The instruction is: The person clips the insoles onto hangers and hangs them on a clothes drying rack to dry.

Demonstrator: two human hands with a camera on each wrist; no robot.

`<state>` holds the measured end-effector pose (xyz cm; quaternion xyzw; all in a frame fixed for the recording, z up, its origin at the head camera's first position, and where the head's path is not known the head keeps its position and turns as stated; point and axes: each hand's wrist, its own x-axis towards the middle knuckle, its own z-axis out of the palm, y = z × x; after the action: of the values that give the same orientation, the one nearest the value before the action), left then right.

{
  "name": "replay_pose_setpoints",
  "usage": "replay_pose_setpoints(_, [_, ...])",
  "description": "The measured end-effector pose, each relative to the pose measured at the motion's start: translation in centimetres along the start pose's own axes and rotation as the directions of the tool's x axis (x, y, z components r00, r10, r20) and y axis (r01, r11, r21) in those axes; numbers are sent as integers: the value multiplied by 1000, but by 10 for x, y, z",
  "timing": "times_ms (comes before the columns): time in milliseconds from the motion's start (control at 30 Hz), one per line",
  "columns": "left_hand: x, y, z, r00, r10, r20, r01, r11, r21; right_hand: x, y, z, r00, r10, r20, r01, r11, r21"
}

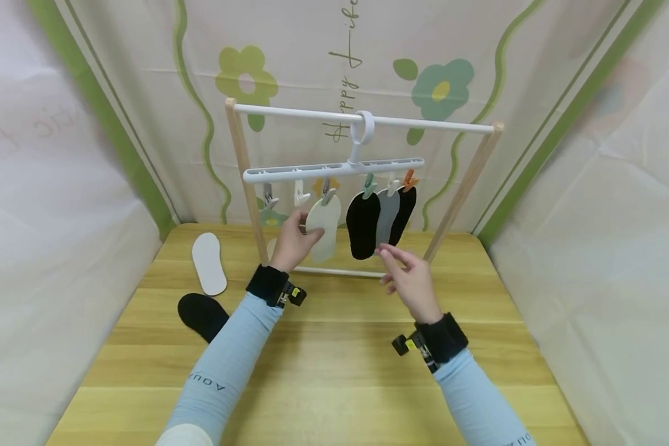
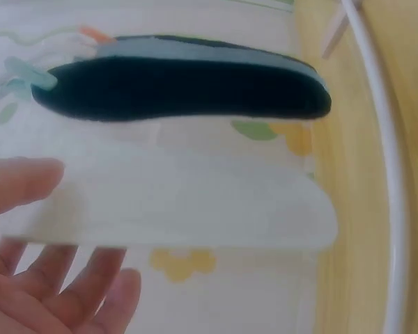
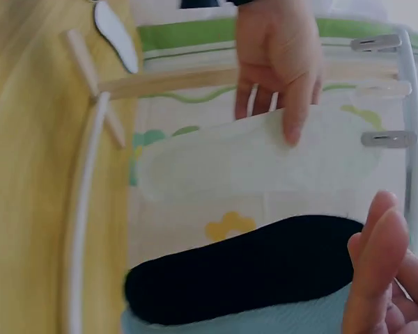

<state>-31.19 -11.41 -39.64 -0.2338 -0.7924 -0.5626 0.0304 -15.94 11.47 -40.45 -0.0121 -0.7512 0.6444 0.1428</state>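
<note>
A pale white insole (image 1: 323, 229) hangs from a grey clip (image 1: 328, 193) on the white hanger (image 1: 312, 170). My left hand (image 1: 295, 241) holds its side edge, thumb (image 2: 28, 181) across the front and fingers behind. Further right hang a black insole (image 1: 362, 226) on a green clip (image 1: 370, 187), a grey insole (image 1: 387, 214) on a white clip, and another black insole (image 1: 404, 214) on an orange clip (image 1: 409, 179). Close to the grey insole's lower end is my right hand (image 1: 409, 279). Its fingers extend loosely with nothing gripped, apart from the insoles in the right wrist view.
The hanger hooks over the white rod (image 1: 295, 113) of a wooden-sided rack (image 1: 463, 186). A grey clip (image 1: 269, 197) and a white clip (image 1: 300, 194) hang without insoles at the left. On the wooden table lie a white insole (image 1: 209, 265) and a black insole (image 1: 201, 313).
</note>
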Motion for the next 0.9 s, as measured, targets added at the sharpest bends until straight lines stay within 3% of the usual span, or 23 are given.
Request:
replay_pose_setpoints(100, [-1, -6, -5, 1000, -9, 9, 9, 1000, -14, -13, 18, -10, 999, 36, 4, -36, 999, -35])
replay_pose_setpoints(300, [-9, -17, -23, 993, -94, 66, 96, 994, -42, -29, 51, -33, 999, 45, -4, -45, 989, -142])
replay_pose_setpoints(500, [-28, -33, -47, 992, -118, 54, 116, 992, 43, -41, 76, -54, 1000, -14, -27, 2, 917, -399])
replay_pose_setpoints(667, [-52, -50, -73, 987, -157, 23, 154, 985, 73, -46, 84, -70, 998, -7, -55, -21, 874, -486])
replay_pose_setpoints(900, [-85, -66, -98, 978, -207, -20, 208, 974, 87, -55, 86, -97, 999, -30, -35, 4, 812, -584])
